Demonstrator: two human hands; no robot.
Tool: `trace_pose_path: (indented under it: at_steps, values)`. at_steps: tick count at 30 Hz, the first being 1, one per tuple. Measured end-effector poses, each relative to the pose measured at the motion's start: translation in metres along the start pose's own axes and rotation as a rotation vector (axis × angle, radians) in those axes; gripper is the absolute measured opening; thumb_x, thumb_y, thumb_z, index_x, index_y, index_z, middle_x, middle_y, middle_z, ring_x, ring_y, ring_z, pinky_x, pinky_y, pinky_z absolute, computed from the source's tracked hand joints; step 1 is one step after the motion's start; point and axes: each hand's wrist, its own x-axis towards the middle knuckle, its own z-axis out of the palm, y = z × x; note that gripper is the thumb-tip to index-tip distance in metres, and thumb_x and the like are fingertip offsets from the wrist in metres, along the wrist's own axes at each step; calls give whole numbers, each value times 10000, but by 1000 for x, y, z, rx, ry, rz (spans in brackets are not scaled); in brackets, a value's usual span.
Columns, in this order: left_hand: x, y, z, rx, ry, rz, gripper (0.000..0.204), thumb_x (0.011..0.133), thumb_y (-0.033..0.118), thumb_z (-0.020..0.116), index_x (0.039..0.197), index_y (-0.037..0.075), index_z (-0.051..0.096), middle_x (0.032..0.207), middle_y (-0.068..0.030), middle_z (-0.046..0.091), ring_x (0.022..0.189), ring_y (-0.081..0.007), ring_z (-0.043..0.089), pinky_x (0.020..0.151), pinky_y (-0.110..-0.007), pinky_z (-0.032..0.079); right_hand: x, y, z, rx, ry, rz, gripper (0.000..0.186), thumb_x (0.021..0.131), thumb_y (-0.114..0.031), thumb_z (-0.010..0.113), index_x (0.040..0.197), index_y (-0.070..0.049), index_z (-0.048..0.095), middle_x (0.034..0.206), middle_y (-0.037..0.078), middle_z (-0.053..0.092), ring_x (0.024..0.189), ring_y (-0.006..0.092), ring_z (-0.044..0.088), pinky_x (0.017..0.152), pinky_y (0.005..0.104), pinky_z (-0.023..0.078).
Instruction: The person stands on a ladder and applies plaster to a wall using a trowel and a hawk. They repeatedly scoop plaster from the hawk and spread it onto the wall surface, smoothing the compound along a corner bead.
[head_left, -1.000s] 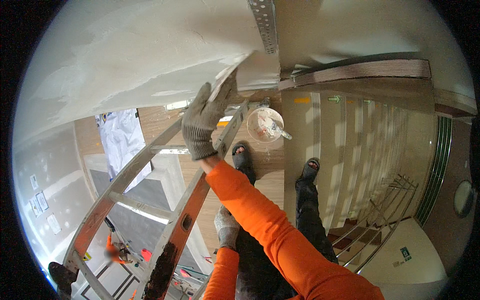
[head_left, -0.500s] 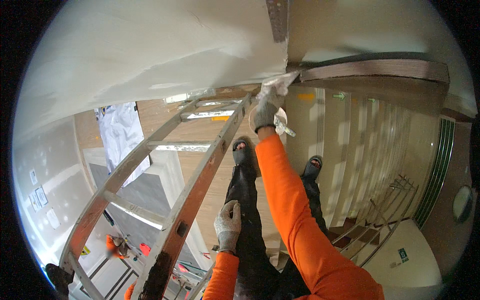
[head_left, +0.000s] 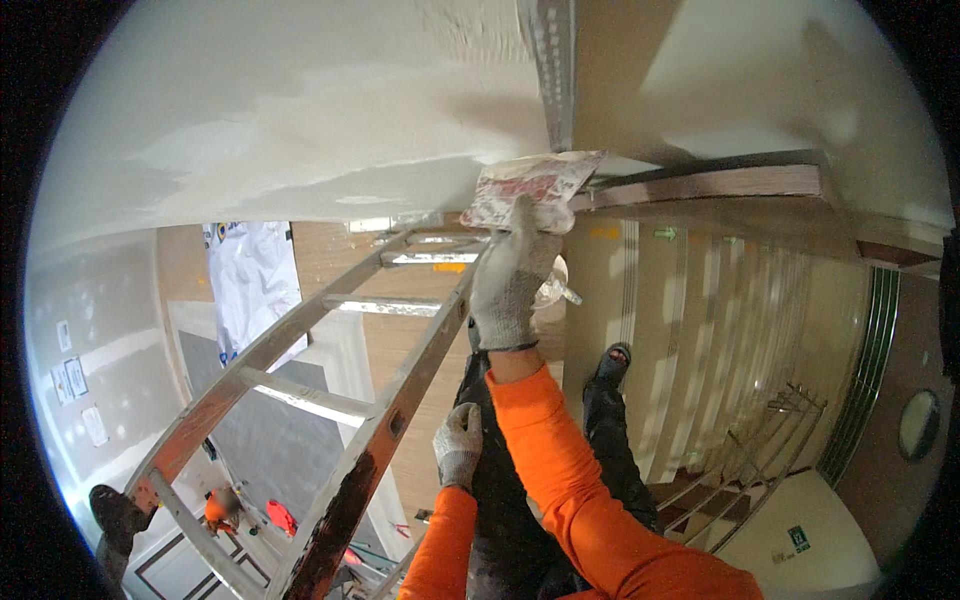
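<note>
My right hand [head_left: 515, 285], in a grey glove, grips a wide putty knife [head_left: 535, 188]. Its blade, smeared with white and reddish filler, lies at the wall corner, beside a perforated corner strip [head_left: 552, 70]. The handle is hidden by my fingers. My left hand [head_left: 458, 442], gloved too, is loosely curled beside my dark trouser leg, and nothing shows in it. Partly behind my right hand is a round white container [head_left: 556, 272] with a tool handle sticking out. The plastered wall [head_left: 320, 110] fills the upper left.
A paint-stained ladder [head_left: 350, 440] stands close on my left. From the corner a curved ledge [head_left: 710, 185] runs right. Below right are a stairway and metal railing [head_left: 760, 450]. White sheeting [head_left: 252, 285] lies farther left; a person in orange [head_left: 222, 508] is at lower left.
My right hand has come nearer and slightly left, and the putty knife's blade now shows broad side on at the corner. My view has shifted; my left hand stays curled beside my leg.
</note>
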Motion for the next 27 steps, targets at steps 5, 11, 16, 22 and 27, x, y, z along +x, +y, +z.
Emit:
trace_pose_path:
  at_steps: [5,11,16,22,27]
  values:
    - [-1,-33,0,-40,35,72,342,1002,313,563,1170,56,714,1106,-213,724,1059,-389,688,916,-457,530,-7,-76,-42,408,-35,169,438,925,13,641,1355,2,560,1257,175,595,1175,315,571,1006,437,453]
    - [-53,-49,-14,-73,234,319,266,960,200,606,1159,52,703,1170,-162,714,1147,-359,637,1024,-462,460,-30,-41,-7,629,94,385,454,1054,-166,560,1462,-15,431,1311,160,579,1115,255,596,1006,399,460]
    - [-45,-49,-5,21,185,248,245,963,239,604,1094,66,718,1106,-154,723,1096,-359,638,1012,-468,440,22,-52,45,487,366,310,513,1084,-170,467,1539,13,317,1466,234,456,1291,320,513,1090,435,422]
    - [-25,-93,21,-261,135,148,235,927,286,636,956,63,706,965,-197,701,1025,-389,634,927,-502,458,39,-143,72,609,404,313,624,1056,-132,466,1598,8,192,1586,253,285,1481,380,330,1206,470,319]
    - [-26,-100,20,-110,172,187,262,960,289,605,996,58,725,987,-186,717,1004,-379,650,936,-487,463,-37,-107,12,783,-30,43,523,1046,-53,412,1546,63,313,1550,276,352,1476,392,330,1229,472,271]
